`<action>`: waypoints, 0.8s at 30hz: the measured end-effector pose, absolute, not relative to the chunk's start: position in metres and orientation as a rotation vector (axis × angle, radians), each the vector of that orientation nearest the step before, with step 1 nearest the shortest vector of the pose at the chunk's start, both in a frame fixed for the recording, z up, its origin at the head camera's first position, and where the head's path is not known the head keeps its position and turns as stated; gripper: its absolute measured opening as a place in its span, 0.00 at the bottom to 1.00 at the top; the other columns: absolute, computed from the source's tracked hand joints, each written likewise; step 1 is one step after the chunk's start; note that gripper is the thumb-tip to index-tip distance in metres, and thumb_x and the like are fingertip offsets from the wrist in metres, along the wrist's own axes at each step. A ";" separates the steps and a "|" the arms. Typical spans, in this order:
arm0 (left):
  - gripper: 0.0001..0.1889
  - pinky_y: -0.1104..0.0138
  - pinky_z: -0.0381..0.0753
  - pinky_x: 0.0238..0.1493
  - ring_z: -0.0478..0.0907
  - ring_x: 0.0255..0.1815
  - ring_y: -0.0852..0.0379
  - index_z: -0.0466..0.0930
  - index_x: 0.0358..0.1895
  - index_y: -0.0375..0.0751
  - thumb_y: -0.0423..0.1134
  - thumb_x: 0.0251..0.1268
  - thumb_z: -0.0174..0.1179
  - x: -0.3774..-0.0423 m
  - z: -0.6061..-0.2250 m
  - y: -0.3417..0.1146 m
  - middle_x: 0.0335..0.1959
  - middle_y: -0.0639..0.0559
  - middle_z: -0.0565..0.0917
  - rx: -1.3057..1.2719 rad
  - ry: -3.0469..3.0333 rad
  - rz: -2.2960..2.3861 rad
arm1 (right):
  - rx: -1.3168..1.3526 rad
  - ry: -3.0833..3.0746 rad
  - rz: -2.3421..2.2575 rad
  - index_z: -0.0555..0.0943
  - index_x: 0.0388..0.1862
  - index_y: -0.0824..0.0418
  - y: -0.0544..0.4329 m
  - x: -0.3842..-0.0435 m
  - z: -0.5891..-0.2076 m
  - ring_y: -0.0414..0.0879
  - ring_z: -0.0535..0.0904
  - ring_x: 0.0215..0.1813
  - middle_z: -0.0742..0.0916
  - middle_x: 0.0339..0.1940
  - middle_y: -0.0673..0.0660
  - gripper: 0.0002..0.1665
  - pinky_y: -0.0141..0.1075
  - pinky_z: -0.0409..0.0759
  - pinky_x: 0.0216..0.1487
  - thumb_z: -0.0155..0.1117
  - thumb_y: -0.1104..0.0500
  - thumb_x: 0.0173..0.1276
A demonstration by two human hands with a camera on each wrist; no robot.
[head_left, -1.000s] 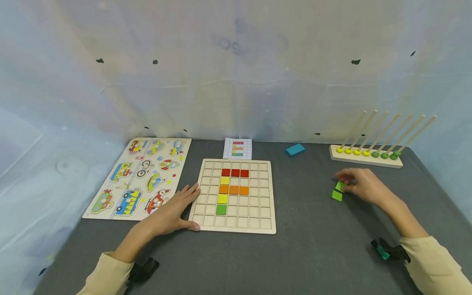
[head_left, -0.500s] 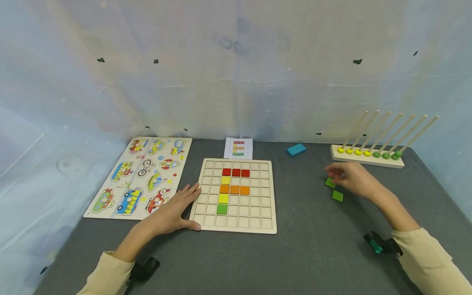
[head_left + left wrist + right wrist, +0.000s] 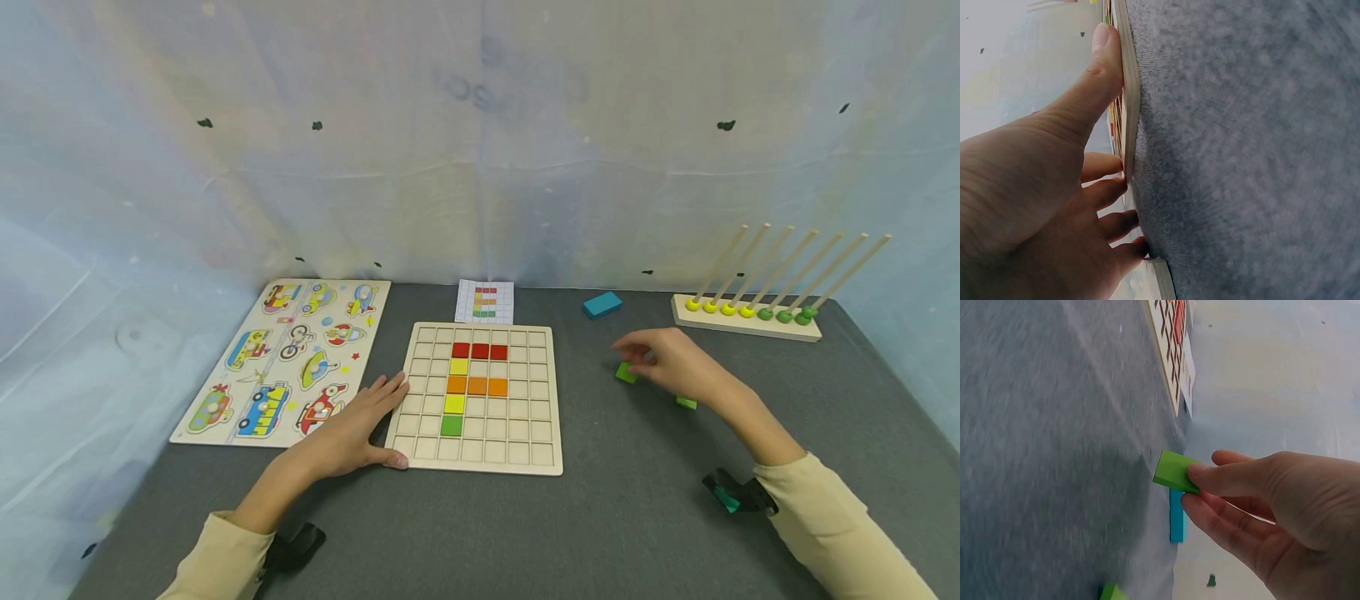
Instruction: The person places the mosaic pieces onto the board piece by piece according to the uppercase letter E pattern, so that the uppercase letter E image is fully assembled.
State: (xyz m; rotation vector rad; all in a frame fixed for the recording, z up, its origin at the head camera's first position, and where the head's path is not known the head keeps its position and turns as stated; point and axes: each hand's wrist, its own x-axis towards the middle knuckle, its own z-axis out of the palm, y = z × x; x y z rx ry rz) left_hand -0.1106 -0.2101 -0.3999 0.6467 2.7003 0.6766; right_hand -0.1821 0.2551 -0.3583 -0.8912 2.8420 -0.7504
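Observation:
A square wooden grid board point(image 3: 517, 431) lies in the middle of the table, with red, yellow, orange and green tiles in several of its cells. My left hand point(image 3: 352, 429) rests at the board's left edge, fingers spread and straight, thumb on the near corner. Between thumb and fingers my right hand point(image 3: 671, 362) pinches a green tile point(image 3: 1175, 470), held above the table to the right of the board. A second green tile point(image 3: 686, 402) lies on the table, partly hidden below the right wrist.
Behind the board lies a card point(image 3: 484, 302) with a coloured pattern. A blue block point(image 3: 602, 305) is right of it. A picture puzzle board point(image 3: 281, 362) lies at left, and a pegged bead rack point(image 3: 746, 321) stands at back right.
My right hand has taken one green tile from beside the other and carried it left toward the grid board. My left hand has stayed in place.

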 end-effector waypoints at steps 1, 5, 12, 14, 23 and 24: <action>0.57 0.38 0.48 0.72 0.41 0.78 0.34 0.51 0.78 0.38 0.62 0.49 0.70 -0.111 -0.400 -0.210 0.79 0.41 0.49 0.646 2.700 0.678 | -0.891 2.837 -0.751 0.82 0.53 0.70 0.252 -0.182 -0.359 0.51 0.83 0.42 0.88 0.41 0.59 0.20 0.44 0.84 0.43 0.68 0.73 0.60; 0.57 0.38 0.48 0.72 0.41 0.78 0.34 0.51 0.78 0.38 0.62 0.49 0.70 -0.111 -0.400 -0.210 0.79 0.41 0.49 0.650 2.701 0.681 | -0.911 2.818 -0.772 0.82 0.53 0.69 0.241 -0.183 -0.361 0.49 0.83 0.42 0.88 0.41 0.57 0.20 0.44 0.84 0.43 0.69 0.73 0.60; 0.57 0.38 0.48 0.72 0.41 0.78 0.33 0.51 0.78 0.37 0.62 0.49 0.70 -0.111 -0.400 -0.210 0.79 0.41 0.49 0.651 2.702 0.685 | -0.950 2.783 -0.802 0.82 0.53 0.68 0.222 -0.182 -0.364 0.49 0.83 0.43 0.88 0.41 0.57 0.20 0.43 0.84 0.44 0.68 0.73 0.60; 0.57 0.38 0.48 0.72 0.41 0.78 0.34 0.51 0.78 0.38 0.62 0.49 0.70 -0.111 -0.400 -0.210 0.79 0.41 0.49 0.649 2.704 0.682 | -0.956 2.769 -0.814 0.83 0.53 0.68 0.217 -0.181 -0.365 0.49 0.83 0.44 0.88 0.41 0.58 0.20 0.42 0.84 0.44 0.68 0.72 0.60; 0.57 0.38 0.48 0.72 0.41 0.78 0.34 0.51 0.78 0.38 0.63 0.49 0.70 -0.110 -0.401 -0.210 0.79 0.42 0.49 0.642 2.705 0.681 | -1.002 2.725 -0.875 0.83 0.54 0.67 0.195 -0.181 -0.364 0.47 0.83 0.44 0.88 0.42 0.57 0.20 0.40 0.84 0.44 0.69 0.71 0.62; 0.58 0.38 0.48 0.72 0.41 0.78 0.34 0.51 0.78 0.39 0.63 0.49 0.70 -0.110 -0.401 -0.210 0.80 0.42 0.49 0.640 2.704 0.680 | -1.008 2.718 -0.890 0.82 0.54 0.67 0.193 -0.181 -0.364 0.48 0.83 0.44 0.88 0.42 0.57 0.19 0.40 0.84 0.44 0.68 0.71 0.62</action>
